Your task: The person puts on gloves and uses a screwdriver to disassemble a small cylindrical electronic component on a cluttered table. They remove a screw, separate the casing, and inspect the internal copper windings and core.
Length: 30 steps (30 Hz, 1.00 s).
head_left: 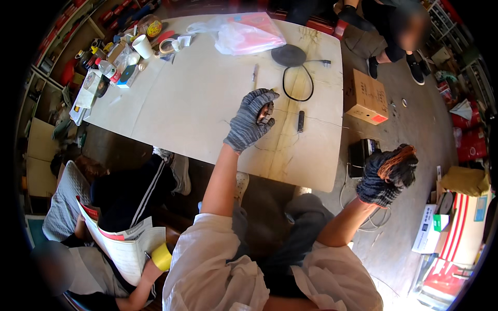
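Observation:
My left hand [252, 118], in a grey striped knit glove, is over the table [181, 88]. Its fingers curl around a small brownish object [265, 112], mostly covered by the glove, whose kind I cannot make out. Beside it on the tabletop are a short black cylinder [301, 122] with thin wires near it, a pen [254, 72] and a black cable [298, 98] looped below a dark round disc [288, 55]. My right hand [387, 175], in a dark knit glove, is raised past the table's right edge, closed; orange-brown and black show at its fingers, and any held thing is hidden.
A pink-and-white plastic bag [244, 33] lies at the table's far side. A bottle [108, 70], paper cup [142, 46] and tape roll [167, 46] crowd the left end. A cardboard box [367, 97] stands on the floor. One person sits left with papers [124, 249]; another is far right.

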{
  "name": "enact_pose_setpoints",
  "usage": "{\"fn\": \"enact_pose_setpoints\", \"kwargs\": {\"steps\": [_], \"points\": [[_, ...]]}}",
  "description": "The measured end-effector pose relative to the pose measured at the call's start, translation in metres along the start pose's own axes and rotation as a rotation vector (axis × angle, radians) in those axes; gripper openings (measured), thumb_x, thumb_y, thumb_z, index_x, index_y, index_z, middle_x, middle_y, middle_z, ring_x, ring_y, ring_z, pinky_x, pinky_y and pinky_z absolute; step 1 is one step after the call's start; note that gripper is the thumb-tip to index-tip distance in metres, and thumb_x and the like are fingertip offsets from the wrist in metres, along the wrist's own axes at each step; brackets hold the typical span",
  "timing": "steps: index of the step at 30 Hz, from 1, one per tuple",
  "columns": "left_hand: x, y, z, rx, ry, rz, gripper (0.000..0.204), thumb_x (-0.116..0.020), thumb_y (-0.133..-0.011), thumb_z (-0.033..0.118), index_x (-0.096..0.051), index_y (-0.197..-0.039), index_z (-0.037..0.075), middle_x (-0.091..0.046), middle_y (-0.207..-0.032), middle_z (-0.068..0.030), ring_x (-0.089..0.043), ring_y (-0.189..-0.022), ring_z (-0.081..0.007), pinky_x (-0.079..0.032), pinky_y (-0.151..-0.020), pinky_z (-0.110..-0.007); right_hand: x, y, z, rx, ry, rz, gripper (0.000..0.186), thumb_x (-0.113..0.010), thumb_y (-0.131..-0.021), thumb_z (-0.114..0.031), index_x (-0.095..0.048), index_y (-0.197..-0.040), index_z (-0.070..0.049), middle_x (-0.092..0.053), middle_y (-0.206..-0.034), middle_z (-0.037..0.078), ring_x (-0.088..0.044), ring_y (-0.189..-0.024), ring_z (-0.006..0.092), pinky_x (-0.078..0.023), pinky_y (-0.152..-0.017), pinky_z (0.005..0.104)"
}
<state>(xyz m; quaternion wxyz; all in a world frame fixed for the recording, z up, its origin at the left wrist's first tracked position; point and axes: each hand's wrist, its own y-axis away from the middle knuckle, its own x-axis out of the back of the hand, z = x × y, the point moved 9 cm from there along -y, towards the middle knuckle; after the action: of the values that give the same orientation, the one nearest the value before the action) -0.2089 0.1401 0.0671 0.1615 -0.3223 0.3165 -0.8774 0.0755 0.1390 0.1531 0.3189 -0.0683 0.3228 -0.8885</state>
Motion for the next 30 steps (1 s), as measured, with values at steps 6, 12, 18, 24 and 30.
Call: {"fn": "enact_pose_setpoints", "kwargs": {"steps": [6,12,18,24,30], "points": [[-0.013,0.01,-0.009,0.36,0.87,-0.139,0.076,-0.077,-0.069,0.006,-0.042,-0.136,0.006,-0.055,-0.123,-0.0079,-0.053,-0.112,-0.0165,-0.044,-0.093,-0.029,-0.087,0.032,-0.063,0.728,1.451,-0.038,0.022,-0.057,-0.082,-0.006,-0.062,-0.102,0.001,-0.067,-0.098,0.007,-0.064,-0.087,0.0168,-0.052,-0.081,0.0302],[-0.028,0.02,0.009,0.427,1.185,-0.424,0.072,-0.076,-0.069,0.016,-0.046,-0.132,0.0,-0.06,-0.118,-0.0138,-0.061,-0.103,-0.0241,-0.049,-0.085,-0.033,-0.115,0.032,-0.089,0.509,0.729,-0.277,0.026,-0.045,-0.091,-0.008,-0.056,-0.113,-0.001,-0.06,-0.111,0.009,-0.059,-0.1,0.0163,-0.048,-0.089,0.03],[-0.043,0.034,0.027,0.376,1.057,-0.808,0.059,-0.074,-0.075,0.012,-0.051,-0.129,0.002,-0.061,-0.119,-0.009,-0.056,-0.11,-0.0162,-0.044,-0.095,-0.031,-0.118,0.038,-0.082,0.487,0.714,-0.359,0.034,-0.036,-0.095,-0.016,-0.051,-0.12,0.001,-0.056,-0.12,0.011,-0.053,-0.111,0.0208,-0.042,-0.098,0.0324],[-0.063,0.041,0.023,0.22,0.423,-0.904,0.052,-0.069,-0.076,0.013,-0.055,-0.126,0.012,-0.059,-0.12,-0.009,-0.056,-0.111,-0.0232,-0.042,-0.098,-0.034,-0.104,0.033,-0.088,0.397,0.2,-0.074,0.015,-0.053,-0.083,-0.004,-0.062,-0.093,-0.001,-0.066,-0.09,0.008,-0.063,-0.083,0.0187,-0.052,-0.08,0.032],[-0.061,0.031,0.045,0.097,0.407,-0.917,0.053,-0.069,-0.074,0.009,-0.055,-0.125,0.011,-0.058,-0.121,-0.0101,-0.055,-0.109,-0.028,-0.043,-0.097,-0.035,-0.156,0.06,-0.093,0.223,0.433,-0.413,0.038,-0.033,-0.095,-0.02,-0.048,-0.125,-0.001,-0.051,-0.13,0.011,-0.048,-0.118,0.022,-0.038,-0.102,0.0333]]}}
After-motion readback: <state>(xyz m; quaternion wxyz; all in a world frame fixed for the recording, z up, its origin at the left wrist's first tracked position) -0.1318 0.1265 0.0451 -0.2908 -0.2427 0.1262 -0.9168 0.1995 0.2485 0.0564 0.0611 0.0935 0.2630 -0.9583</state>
